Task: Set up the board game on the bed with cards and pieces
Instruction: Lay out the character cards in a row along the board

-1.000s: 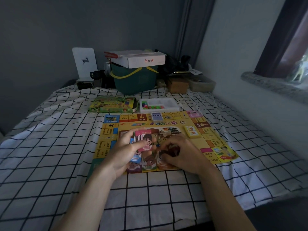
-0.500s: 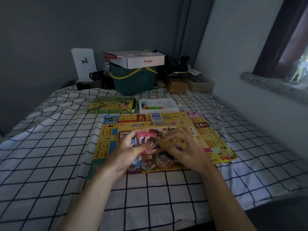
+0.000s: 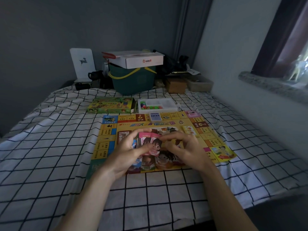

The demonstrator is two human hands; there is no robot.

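cards [image 3: 150, 144] fanned in left hand [image 3: 126, 153] grip, right hand [image 3: 185, 150] touching.

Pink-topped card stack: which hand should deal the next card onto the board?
Right, probably. The left hand grips the card stack from its side, while the right hand holds nothing, its fingertips at the stack's top edge above the game board.

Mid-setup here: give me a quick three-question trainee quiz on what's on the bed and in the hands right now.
1. True or false: the left hand grips the pink-topped card stack.
2. The blue card deck lies on: A) the white tray B) the game board C) the green box.
3. What holds the coloured pieces?

Key: 1 true. 2 B, at the board's far edge. 3 the white tray, beside the green box.
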